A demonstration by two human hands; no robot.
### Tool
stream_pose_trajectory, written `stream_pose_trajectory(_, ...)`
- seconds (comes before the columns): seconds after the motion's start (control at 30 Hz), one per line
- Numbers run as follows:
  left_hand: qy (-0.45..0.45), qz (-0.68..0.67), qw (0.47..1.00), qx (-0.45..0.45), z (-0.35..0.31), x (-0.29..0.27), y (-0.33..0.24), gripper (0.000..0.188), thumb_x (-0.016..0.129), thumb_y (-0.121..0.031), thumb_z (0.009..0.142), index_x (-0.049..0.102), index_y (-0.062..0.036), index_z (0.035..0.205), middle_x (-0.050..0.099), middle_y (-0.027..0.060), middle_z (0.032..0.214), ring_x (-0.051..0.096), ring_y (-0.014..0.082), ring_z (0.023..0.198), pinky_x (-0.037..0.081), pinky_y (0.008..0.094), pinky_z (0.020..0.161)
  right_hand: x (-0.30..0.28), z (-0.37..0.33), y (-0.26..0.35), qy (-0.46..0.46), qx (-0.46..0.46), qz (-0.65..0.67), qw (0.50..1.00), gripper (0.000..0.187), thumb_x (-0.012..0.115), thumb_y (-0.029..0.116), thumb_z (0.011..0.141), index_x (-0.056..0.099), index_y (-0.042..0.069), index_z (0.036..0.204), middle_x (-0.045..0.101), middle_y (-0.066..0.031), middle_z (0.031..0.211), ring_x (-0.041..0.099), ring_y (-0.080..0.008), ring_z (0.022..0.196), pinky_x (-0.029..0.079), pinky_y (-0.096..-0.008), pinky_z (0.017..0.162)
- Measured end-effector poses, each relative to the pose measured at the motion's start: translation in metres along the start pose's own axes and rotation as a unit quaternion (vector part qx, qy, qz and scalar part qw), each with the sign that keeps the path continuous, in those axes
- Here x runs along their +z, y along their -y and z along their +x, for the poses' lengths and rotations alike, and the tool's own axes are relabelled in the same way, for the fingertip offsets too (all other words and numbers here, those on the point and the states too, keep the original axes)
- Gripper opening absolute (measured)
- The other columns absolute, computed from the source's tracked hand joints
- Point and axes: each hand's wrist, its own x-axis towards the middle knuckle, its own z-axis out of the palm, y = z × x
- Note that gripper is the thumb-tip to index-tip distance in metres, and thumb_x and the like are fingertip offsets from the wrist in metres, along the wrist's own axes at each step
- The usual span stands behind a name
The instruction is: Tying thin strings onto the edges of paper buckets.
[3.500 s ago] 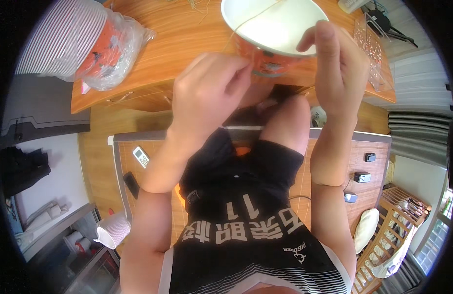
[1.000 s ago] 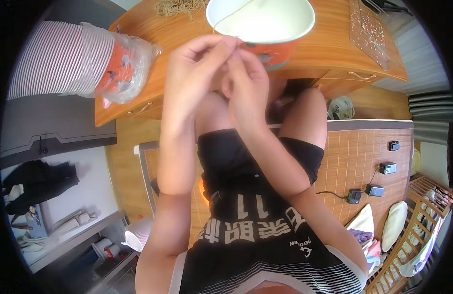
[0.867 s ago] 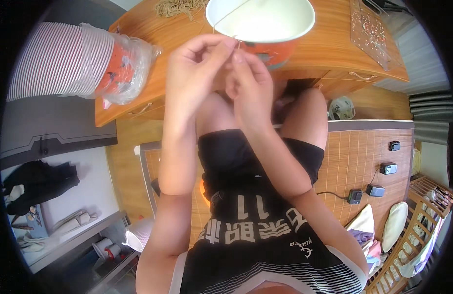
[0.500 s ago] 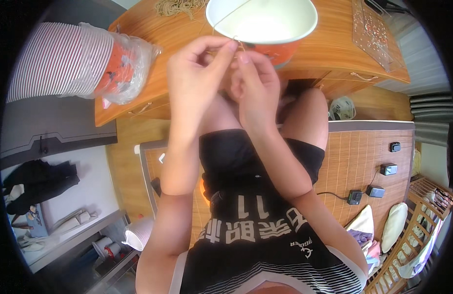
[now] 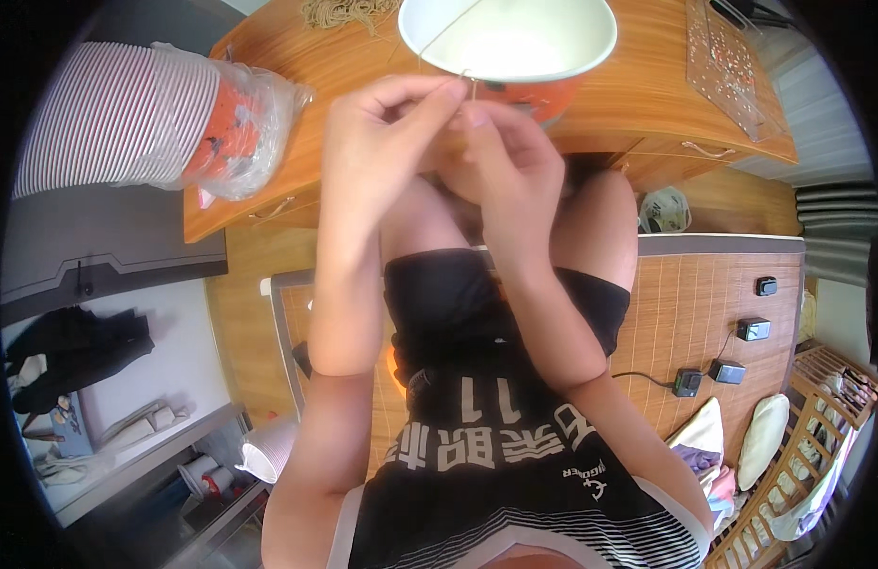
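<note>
My left hand (image 5: 368,156) is closed in a pinch on a thin tan string (image 5: 443,31), close to the near rim of a big paper bucket (image 5: 529,95). The bucket is white inside, with an orange-red printed wall, and stands upright on the wooden desk. Just below and to the right, my right hand (image 5: 522,180) pinches the short piece of string that hangs from the left fingertips. Part of the string lies across the bucket's mouth, and a small loop shows above the left thumb. Behind the bucket, at the left, is a loose bundle of tan string (image 5: 349,11).
A long stack of nested paper buckets (image 5: 116,119) in clear plastic lies at the desk's left. A clear sheet with small coloured specks (image 5: 728,71) is at the right. Drawer handles (image 5: 706,150) jut from the desk front. Small black devices (image 5: 687,382) lie on the mat.
My right hand has moved slightly right and turned, drawing a little away from the left fingertips. A short straight length of string now shows between the hands. The bucket stays put.
</note>
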Motion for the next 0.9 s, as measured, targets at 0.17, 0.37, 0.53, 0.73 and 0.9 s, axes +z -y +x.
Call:
stream_pose_trajectory(0.17, 0.036, -0.01, 0.999, 0.004, 0.0, 0.001, 0.005, 0.016, 0.072, -0.011, 0.094, 0.075, 0.0025, 0.102, 0.074, 0.0066, 0.097, 0.066, 0.0103, 0.092, 0.052, 0.0248, 0.083, 0.005, -0.006, -0.018, -0.032, 0.002, -0.035, 0.999, 0.019, 0.069, 0.01, 0.096, 0.072, -0.001, 0.112, 0.07, 0.0016, 0.093, 0.058, -0.002, 0.077, 0.045, -0.018, 0.068)
stream_pose_trajectory(0.37, 0.022, 0.011, 0.999, 0.023, 0.002, 0.002, 0.006, 0.016, 0.073, -0.011, 0.09, 0.076, 0.0036, 0.098, 0.07, 0.0039, 0.09, 0.062, 0.0065, 0.077, 0.049, 0.0206, 0.069, -0.005, -0.001, -0.02, -0.014, 0.067, 0.033, 0.997, 0.022, 0.067, 0.016, 0.098, 0.071, 0.001, 0.114, 0.07, 0.0, 0.093, 0.056, -0.0028, 0.071, 0.043, -0.0196, 0.062)
stream_pose_trajectory(0.53, 0.017, -0.053, 0.998, 0.027, 0.002, 0.002, 0.006, 0.014, 0.067, -0.008, 0.094, 0.075, 0.0028, 0.1, 0.073, 0.0075, 0.098, 0.066, 0.0136, 0.092, 0.049, 0.0286, 0.09, -0.006, 0.002, 0.005, 0.035, 0.235, 0.184, 0.954, 0.031, 0.064, 0.023, 0.1, 0.065, 0.006, 0.126, 0.065, 0.005, 0.093, 0.055, -0.0044, 0.076, 0.041, -0.0206, 0.059)
stream_pose_trajectory(0.73, 0.03, -0.087, 0.996, 0.02, 0.003, 0.004, 0.009, 0.015, 0.066, -0.007, 0.094, 0.075, 0.0035, 0.101, 0.072, 0.0085, 0.101, 0.065, 0.0137, 0.097, 0.048, 0.029, 0.091, -0.007, 0.006, -0.005, 0.045, 0.234, 0.207, 0.949, 0.025, 0.069, 0.021, 0.097, 0.067, 0.01, 0.119, 0.064, 0.0067, 0.091, 0.054, -0.0032, 0.078, 0.04, -0.0204, 0.059)
stream_pose_trajectory(0.9, 0.016, -0.088, 0.996, 0.016, 0.001, 0.003, 0.011, 0.014, 0.067, -0.008, 0.095, 0.073, 0.0029, 0.101, 0.072, 0.0084, 0.101, 0.065, 0.0135, 0.097, 0.048, 0.0283, 0.091, -0.009, 0.006, -0.01, 0.034, 0.205, 0.187, 0.96, 0.019, 0.071, 0.017, 0.095, 0.07, 0.008, 0.112, 0.065, 0.006, 0.087, 0.053, -0.002, 0.074, 0.039, -0.0199, 0.058)
